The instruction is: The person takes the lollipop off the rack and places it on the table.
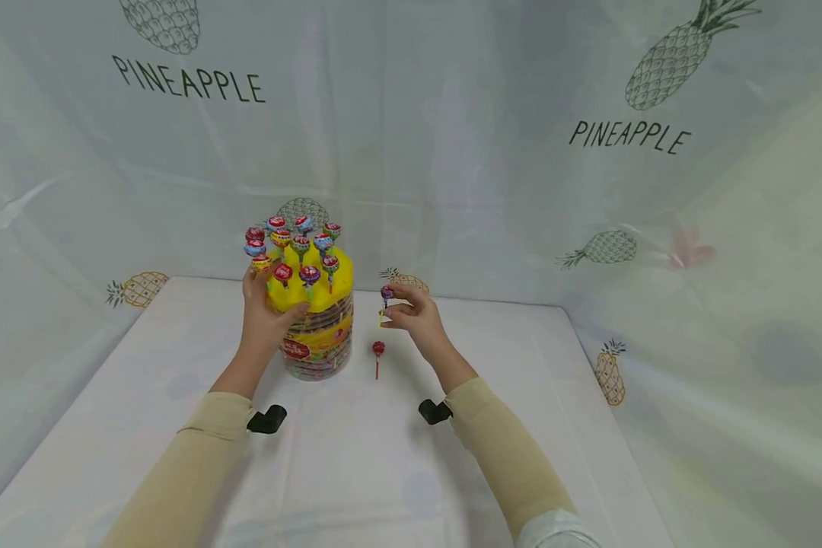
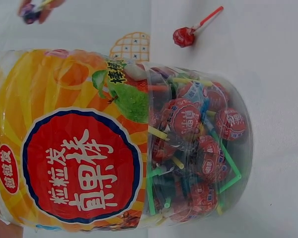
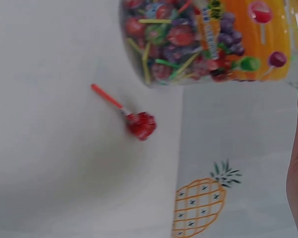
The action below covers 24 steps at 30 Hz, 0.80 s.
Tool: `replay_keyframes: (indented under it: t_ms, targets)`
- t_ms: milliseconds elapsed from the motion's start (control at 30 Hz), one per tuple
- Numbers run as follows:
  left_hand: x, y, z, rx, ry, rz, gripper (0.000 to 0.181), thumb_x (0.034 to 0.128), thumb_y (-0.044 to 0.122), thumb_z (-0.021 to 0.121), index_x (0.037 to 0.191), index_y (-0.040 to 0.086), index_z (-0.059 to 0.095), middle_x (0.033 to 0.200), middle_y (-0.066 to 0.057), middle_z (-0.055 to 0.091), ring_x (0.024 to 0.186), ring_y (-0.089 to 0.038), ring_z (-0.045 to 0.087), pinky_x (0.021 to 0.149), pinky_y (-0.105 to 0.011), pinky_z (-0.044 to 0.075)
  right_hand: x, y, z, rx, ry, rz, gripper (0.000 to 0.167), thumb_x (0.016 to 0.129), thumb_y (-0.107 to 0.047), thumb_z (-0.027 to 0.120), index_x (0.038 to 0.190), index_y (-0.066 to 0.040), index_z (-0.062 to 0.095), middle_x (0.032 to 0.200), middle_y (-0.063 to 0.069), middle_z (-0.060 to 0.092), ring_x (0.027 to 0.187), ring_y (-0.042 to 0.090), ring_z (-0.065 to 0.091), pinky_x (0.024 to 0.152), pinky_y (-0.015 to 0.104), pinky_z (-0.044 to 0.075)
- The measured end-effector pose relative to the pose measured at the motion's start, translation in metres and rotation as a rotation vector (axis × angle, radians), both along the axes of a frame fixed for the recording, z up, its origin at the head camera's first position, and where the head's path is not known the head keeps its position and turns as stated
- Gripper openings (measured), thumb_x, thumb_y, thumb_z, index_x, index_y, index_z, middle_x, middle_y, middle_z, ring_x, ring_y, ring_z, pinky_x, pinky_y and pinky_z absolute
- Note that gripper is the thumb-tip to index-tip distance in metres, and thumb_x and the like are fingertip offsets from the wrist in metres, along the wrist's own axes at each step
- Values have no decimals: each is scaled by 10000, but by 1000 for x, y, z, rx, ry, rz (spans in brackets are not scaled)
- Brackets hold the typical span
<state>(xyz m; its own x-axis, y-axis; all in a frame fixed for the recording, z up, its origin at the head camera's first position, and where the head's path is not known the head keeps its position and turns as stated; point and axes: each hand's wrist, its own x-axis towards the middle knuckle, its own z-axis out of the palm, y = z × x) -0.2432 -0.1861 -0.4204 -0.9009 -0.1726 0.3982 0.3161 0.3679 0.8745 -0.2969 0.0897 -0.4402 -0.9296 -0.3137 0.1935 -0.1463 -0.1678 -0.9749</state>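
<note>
A clear plastic jar (image 1: 317,352) of wrapped lollipops, with a yellow-and-red label, stands upright toward the back of the table. Several lollipops (image 1: 301,243) are stuck upright in its yellow lid (image 1: 341,278). My left hand (image 1: 260,327) grips the lid's left side, its thumb across the front. To the jar's right, my right hand (image 1: 421,320) pinches a purple-wrapped lollipop (image 1: 387,292) by its yellow stick, head up, above the table. A red lollipop (image 1: 378,348) lies on the table between jar and right hand; it also shows in the right wrist view.
A white cloth covers the table (image 1: 356,457). Behind and beside it hangs a pale curtain (image 1: 452,190) printed with pineapples. Dark wrist devices (image 1: 267,419) sit at both sleeve cuffs.
</note>
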Motion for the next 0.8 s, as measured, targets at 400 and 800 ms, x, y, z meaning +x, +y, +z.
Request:
replay_keyframes:
  t_ms: [400,800]
  targets:
    - [-1,-1,0,6,-20,12,784,879,393,707,1514,198,290,1580,-47,-1,1425,-349,189,1138,-511,263,3,11,-48,117,-123,-34,437,889,82,642,1304,-32,563,1198,170,585,926,228,672,787,393,584]
    - [0,2,-3,16,16,17,780,865,413,721,1507,248,311,1586,-21,6,1421,-333,195,1130,-511,283,-1,18,-82,322,-221,-60,478,860,112,655,1312,-22,577,1189,176,581,870,162,636,751,374,592]
